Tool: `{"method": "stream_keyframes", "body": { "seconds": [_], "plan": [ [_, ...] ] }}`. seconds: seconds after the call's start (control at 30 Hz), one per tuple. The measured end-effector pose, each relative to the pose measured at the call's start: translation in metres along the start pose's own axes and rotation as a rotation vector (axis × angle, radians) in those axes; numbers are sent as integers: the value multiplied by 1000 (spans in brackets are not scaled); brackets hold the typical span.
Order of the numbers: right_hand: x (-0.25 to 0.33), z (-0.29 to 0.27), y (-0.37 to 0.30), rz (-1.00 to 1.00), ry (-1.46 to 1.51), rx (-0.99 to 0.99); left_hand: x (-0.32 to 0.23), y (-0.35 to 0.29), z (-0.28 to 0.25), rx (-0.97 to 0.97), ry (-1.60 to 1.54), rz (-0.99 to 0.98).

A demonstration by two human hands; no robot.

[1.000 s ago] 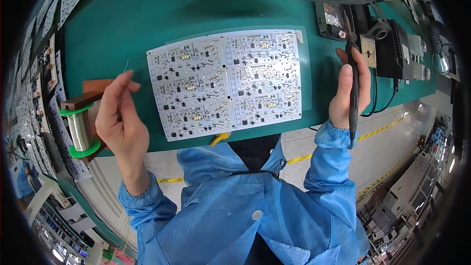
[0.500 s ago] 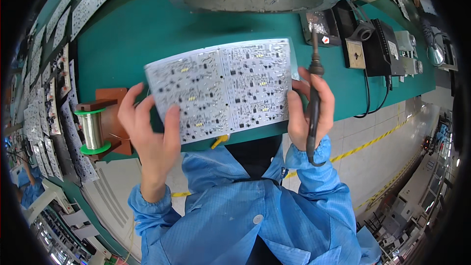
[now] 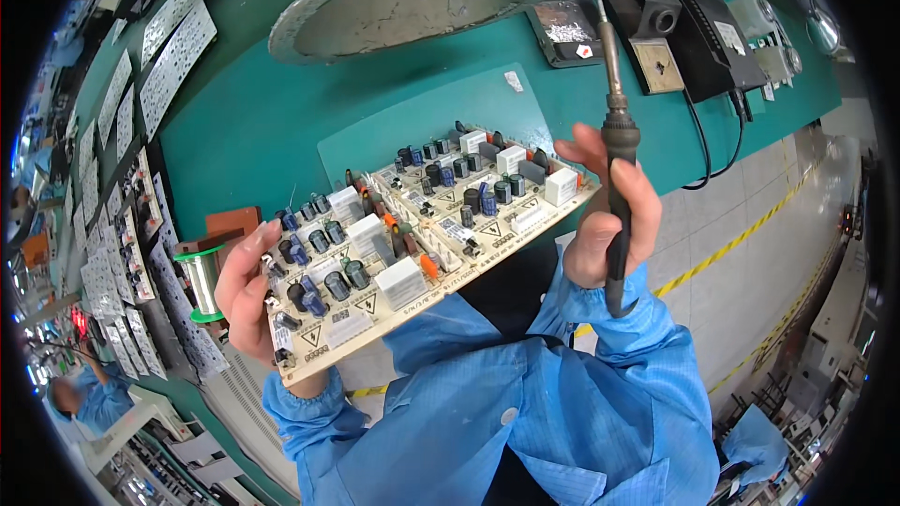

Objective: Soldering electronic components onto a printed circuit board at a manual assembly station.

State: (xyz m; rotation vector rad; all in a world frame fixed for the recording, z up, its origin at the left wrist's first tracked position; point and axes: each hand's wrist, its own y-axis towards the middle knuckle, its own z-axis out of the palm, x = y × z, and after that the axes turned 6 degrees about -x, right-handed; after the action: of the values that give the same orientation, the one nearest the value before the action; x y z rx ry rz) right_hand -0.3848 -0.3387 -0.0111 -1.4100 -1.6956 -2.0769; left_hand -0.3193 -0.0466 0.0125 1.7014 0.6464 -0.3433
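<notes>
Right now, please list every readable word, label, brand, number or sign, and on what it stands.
Circuit board panel: triangular lightning-bolt signs, clear; printed characters along the near edge, not quoted here.
White block component: print too small to read.
Black box: pale label, too small to read.
Dark tray: sticker with red mark, no readable words.

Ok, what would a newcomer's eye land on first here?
Probably the circuit board panel, tilted mid-view with its tall components showing, its left end held in the left hand. Next, the soldering iron, tip up in the right hand. Then the wide grey hood at the top.
</notes>
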Motion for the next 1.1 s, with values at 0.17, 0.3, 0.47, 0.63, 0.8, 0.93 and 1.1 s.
{"method": "stream_keyframes", "body": {
  "seconds": [0.17, 0.3, 0.47, 0.63, 0.8, 0.93, 1.1],
  "plan": [
    [13, -11, 6, -59, -201, 170, -20, 13, 4, 153, 51, 38],
    [8, -12, 4, -69, -167, 118, -28, 19, 11, 147, 247, -86],
    [3, -14, -4, -40, -136, 67, -22, 30, 20, 122, 289, 62],
    [-1, -20, -10, -40, -160, 61, -35, 36, 23, 162, 364, 72],
    [-1, -19, -14, -7, -141, 22, -44, 34, 28, 144, 422, 89],
    [-5, -19, -18, -9, -138, -14, -48, 32, 28, 158, 391, 55],
    [3, -16, -15, 4, -196, 17, -36, 30, 23, 138, 410, 52]
  ]
}}
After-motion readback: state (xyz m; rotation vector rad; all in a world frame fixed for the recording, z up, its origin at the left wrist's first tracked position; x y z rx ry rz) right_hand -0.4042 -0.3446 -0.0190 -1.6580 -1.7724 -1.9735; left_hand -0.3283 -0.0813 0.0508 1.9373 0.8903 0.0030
